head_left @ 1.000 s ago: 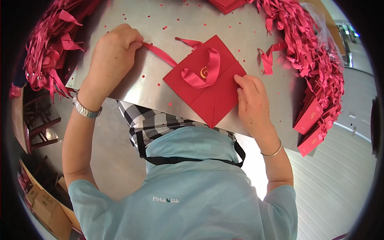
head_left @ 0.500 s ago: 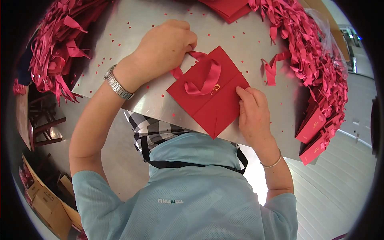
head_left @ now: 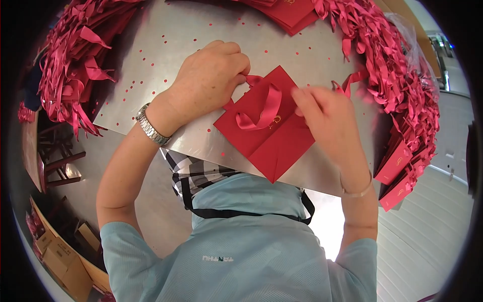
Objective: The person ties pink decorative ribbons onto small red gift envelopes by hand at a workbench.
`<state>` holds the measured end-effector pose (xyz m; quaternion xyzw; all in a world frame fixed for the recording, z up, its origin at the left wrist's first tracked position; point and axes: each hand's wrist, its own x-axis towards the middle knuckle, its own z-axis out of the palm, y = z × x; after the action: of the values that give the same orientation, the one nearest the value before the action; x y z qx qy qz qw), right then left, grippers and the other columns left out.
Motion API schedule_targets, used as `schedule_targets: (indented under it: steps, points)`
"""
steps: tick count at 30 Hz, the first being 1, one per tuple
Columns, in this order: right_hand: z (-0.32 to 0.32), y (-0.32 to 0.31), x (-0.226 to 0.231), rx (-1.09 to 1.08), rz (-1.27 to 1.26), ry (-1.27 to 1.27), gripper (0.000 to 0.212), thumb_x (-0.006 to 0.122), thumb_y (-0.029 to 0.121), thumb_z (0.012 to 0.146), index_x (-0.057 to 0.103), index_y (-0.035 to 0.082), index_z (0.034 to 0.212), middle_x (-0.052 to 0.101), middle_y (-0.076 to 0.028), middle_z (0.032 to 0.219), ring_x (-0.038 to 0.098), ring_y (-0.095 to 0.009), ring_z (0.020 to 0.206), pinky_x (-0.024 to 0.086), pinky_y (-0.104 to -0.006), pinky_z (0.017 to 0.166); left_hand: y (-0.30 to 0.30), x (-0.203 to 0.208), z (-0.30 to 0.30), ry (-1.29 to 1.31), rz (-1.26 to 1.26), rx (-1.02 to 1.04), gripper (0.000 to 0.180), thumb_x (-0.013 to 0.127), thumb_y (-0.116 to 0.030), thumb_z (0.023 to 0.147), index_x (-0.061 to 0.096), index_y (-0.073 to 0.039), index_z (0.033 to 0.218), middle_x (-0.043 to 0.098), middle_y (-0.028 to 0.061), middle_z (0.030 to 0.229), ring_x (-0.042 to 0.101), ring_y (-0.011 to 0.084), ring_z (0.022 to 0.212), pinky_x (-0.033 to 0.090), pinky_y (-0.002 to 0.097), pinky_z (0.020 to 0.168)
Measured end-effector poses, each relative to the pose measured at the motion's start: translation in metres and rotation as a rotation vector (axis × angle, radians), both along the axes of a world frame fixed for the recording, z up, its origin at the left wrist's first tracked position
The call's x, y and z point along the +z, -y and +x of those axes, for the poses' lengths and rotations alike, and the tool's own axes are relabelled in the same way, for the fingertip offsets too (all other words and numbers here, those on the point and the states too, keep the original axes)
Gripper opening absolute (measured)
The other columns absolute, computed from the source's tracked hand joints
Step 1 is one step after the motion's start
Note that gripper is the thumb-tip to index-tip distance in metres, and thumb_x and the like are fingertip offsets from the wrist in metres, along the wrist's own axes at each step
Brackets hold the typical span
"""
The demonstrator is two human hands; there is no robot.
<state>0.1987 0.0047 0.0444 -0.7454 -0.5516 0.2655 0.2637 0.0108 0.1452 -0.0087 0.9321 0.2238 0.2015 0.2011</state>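
A flat red paper gift bag point(head_left: 282, 156) lies tilted on the metal tabletop, with a gold emblem on its face. One ribbon handle point(head_left: 272, 103) loops loosely over its front. At its upper left edge my left hand point(head_left: 214, 73) pinches a pink-red ribbon point(head_left: 254, 79) that runs to the bag; the fingertips are partly hidden. My right hand point(head_left: 329, 121) hovers at the bag's right edge, thumb and fingers bent toward it. Motion smears those fingers, so whether they grip anything is unclear.
Dense stacks of red bags with ribbon handles line the left point(head_left: 75, 65) and the right point(head_left: 402, 95) of the metal table point(head_left: 176, 133). More flat red bags point(head_left: 294, 17) lie at the far edge. Small red paper dots are scattered about. Cardboard boxes point(head_left: 63, 259) stand lower left.
My right hand has lifted off the bag's lower right side and moved up to its right corner. My left hand keeps the ribbon and sits slightly lower in the picture.
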Motion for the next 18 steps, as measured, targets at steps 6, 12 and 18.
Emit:
schedule_targets:
  steps: [6, 12, 18]
  points:
    - [-0.008, -0.042, -0.014, 0.001, -0.247, -0.02, 0.029, 0.065, 0.027, 0.079, 0.066, -0.002, 0.079, 0.067, -0.016, 0.072, 0.064, -0.029, 0.067, 0.05, -0.0363, 0.065, -0.002, 0.002, 0.0, 0.015, -0.004, 0.025, 0.003, 0.063, -0.007, 0.082, 0.061, -0.005, 0.083, 0.059, 0.0079, 0.085, 0.058, 0.0293, 0.088, 0.049, 0.0403, 0.072]
    - [-0.012, -0.038, -0.023, -0.145, -0.112, -0.025, 0.02, 0.066, 0.016, 0.077, 0.064, -0.002, 0.086, 0.066, -0.013, 0.072, 0.062, -0.021, 0.063, 0.048, -0.0317, 0.062, -0.004, 0.001, 0.0, -0.021, 0.175, 0.026, 0.01, 0.06, 0.0, 0.074, 0.058, -0.004, 0.083, 0.059, 0.0088, 0.085, 0.06, 0.0291, 0.087, 0.052, 0.0391, 0.069]
    - [0.01, -0.027, -0.026, -0.258, -0.047, -0.628, 0.018, 0.061, 0.02, 0.094, 0.06, 0.003, 0.089, 0.05, 0.004, 0.061, 0.042, -0.003, 0.055, 0.03, -0.0199, 0.051, -0.01, -0.003, -0.004, -0.014, 0.221, 0.082, 0.013, 0.058, 0.001, 0.072, 0.057, -0.004, 0.084, 0.06, 0.0103, 0.086, 0.061, 0.0301, 0.087, 0.054, 0.0407, 0.07]
